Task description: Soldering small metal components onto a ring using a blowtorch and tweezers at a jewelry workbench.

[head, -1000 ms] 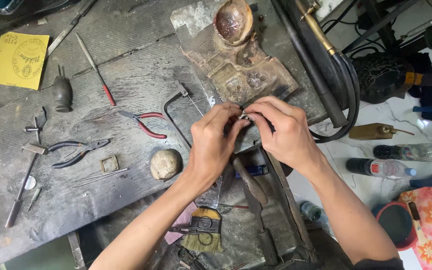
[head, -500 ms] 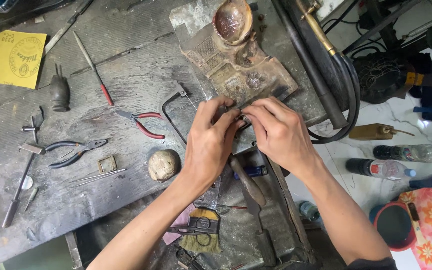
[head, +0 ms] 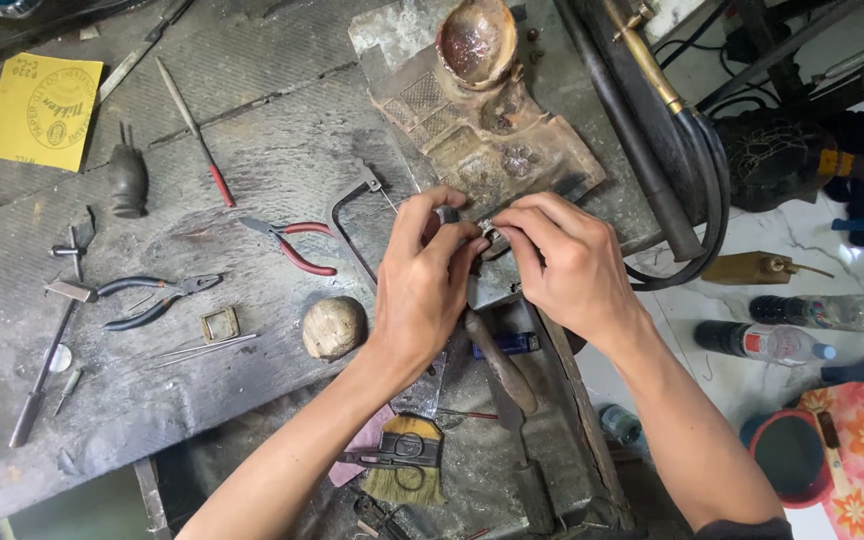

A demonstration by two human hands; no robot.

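A: Head view first, sweeping from the far left of the hands. There's a yellow sandpaper sheet [head: 40,110] well out to the left, then black-handled pliers [head: 157,297], and nearer in, red-handled pliers [head: 290,245] with a round stone-like lump [head: 333,327] just left of the left wrist.

B: And the hands themselves?

A: The left hand [head: 430,285] and right hand [head: 564,268] meet fingertip to fingertip, both pinching a small metal piece [head: 486,229] between them. It sits right at the fingertips, over the bench edge, too small to tell its shape. A saw frame [head: 356,220] lies under the left thumb side.

B: How would you handle that pinch well?

A: I'd judge it wants wrists braced on the bench and light, even pressure, so the piece doesn't twist or spring away into the clutter below.

B: The surface?

A: A dark, scarred workbench [head: 282,130], grimy with filings. Beyond the hands stands a scorched block [head: 482,140] bearing a shallow dish [head: 475,40]. Right of the right hand, black hoses [head: 697,180] loop down, and plastic bottles [head: 822,312] lie on a pale tiled floor.
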